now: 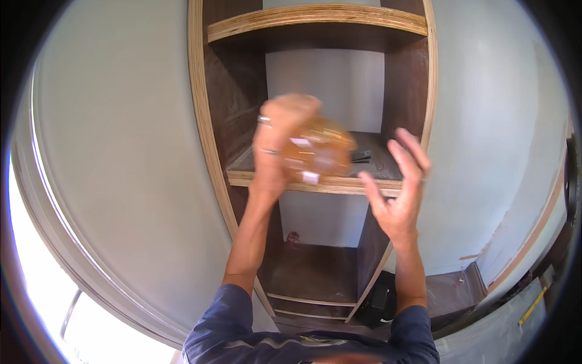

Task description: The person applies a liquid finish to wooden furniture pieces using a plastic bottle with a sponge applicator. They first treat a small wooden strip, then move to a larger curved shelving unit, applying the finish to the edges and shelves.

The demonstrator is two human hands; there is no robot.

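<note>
My left hand (pixel 276 136), blurred by motion, grips a shiny amber see-through thing (pixel 319 151) with pale reflections. Smearing hides its exact kind. Both are in front of the middle shelf (pixel 327 184) of a dark-brown unit with bare plywood edges. To the right of that thing, apart from it, my right hand (pixel 400 194) holds nothing; its fingers and thumb are spread in front of the shelf's right end. A small dark flat object (pixel 362 156) lies on the shelf between the amber thing and my right hand.
An upper shelf edge (pixel 318 18) crosses above my hands. A small dark-red thing (pixel 293 239) sits in the lower compartment. Beside the unit's lower right stands a black case (pixel 380 300). Walls flank the unit, and a yellow strip-like thing (pixel 533 305) lies at far right.
</note>
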